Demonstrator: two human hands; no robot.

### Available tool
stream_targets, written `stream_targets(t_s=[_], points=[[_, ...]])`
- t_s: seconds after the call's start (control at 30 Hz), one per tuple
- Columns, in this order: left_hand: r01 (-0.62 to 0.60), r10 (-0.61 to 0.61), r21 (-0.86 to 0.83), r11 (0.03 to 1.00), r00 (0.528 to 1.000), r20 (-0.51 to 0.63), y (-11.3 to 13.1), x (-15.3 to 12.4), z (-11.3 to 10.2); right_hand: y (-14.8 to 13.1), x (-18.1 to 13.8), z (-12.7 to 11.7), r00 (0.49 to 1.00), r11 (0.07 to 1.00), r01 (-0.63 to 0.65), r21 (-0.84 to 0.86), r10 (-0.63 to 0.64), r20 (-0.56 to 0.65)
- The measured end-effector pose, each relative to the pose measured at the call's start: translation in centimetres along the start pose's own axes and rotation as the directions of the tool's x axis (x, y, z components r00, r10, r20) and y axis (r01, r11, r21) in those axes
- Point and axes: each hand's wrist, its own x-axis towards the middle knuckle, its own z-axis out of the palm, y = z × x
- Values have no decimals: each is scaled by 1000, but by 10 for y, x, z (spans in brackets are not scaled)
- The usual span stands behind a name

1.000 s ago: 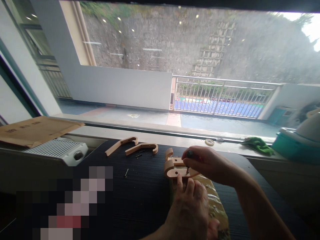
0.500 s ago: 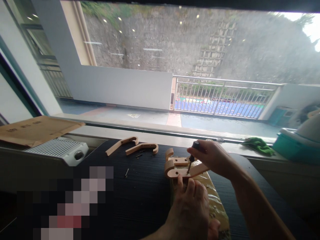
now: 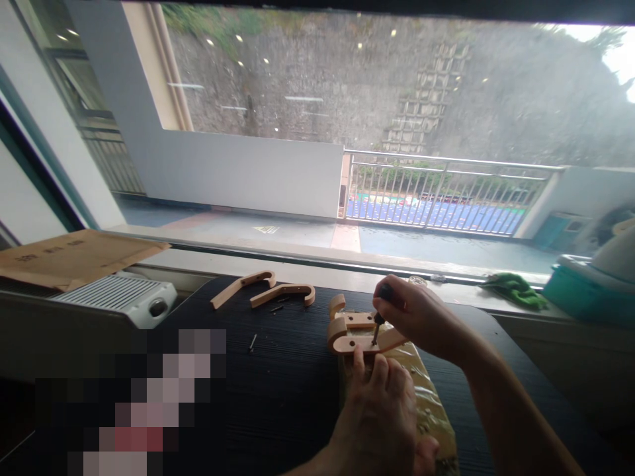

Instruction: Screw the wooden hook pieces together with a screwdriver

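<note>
My right hand (image 3: 421,317) is closed round the dark handle of a small screwdriver (image 3: 379,320), whose tip points down into a curved wooden hook assembly (image 3: 350,332). The assembly rests on a plastic-wrapped block (image 3: 421,396) on the dark table (image 3: 278,390). My left hand (image 3: 380,413) lies on the block with its fingers pressed against the near edge of the wooden assembly, holding it in place.
Two more wooden hook pieces (image 3: 241,286) (image 3: 285,294) and loose screws (image 3: 252,342) lie further back on the table. A white grilled appliance (image 3: 119,301) under cardboard (image 3: 69,254) stands left. A green cloth (image 3: 513,289) and a teal container (image 3: 585,294) sit on the sill right.
My right hand rose with the screwdriver tilting, then came back down a little over the same spot. My left hand and the wooden assembly stayed put.
</note>
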Motion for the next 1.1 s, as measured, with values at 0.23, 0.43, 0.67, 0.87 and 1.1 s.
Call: stream_targets(t_s=[0.23, 0.43, 0.67, 0.87, 1.1], points=[[6, -6, 11, 1000, 1000, -5, 1, 0, 0, 1, -1, -1, 999, 993, -43, -113, 39, -30], [3, -2, 26, 1000, 999, -48, 1, 0, 3, -2, 3, 2, 993, 980, -105, -171, 93, -79], [-5, 8, 42, 999, 996, -87, 1, -2, 6, -4, 3, 5, 996, 991, -35, -126, 24, -84], [-2, 3, 31, 1000, 999, -34, 1, 0, 1, -1, 3, 4, 995, 982, -68, -177, 54, -86], [-17, 21, 57, 998, 997, -69, 0, -1, 4, -5, 2, 4, 985, 954, -162, -254, 138, -107]])
